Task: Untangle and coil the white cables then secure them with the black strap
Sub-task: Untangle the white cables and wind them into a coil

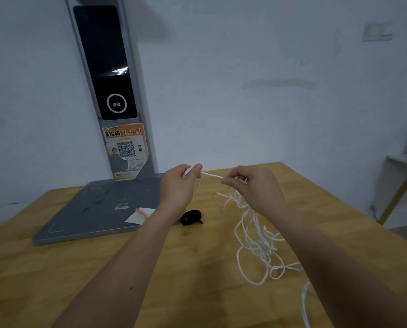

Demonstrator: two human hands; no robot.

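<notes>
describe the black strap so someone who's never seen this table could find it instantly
Start at the grey flat base of the upright device at the back left of the wooden table. Just off its right front corner, below the left hand, lies the black strap, curled into a small loop. It is the only black item on the wood; the white cables tangle to its right.

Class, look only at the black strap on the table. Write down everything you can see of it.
The black strap is a small dark band, seemingly soft fabric, curled into a loose loop with a short tail poking out on its right. It lies flat on the wooden table, beside the near right corner of the grey base plate. The left forearm passes just in front of it. No hand touches it, and the white cables lie apart, to its right.
</notes>
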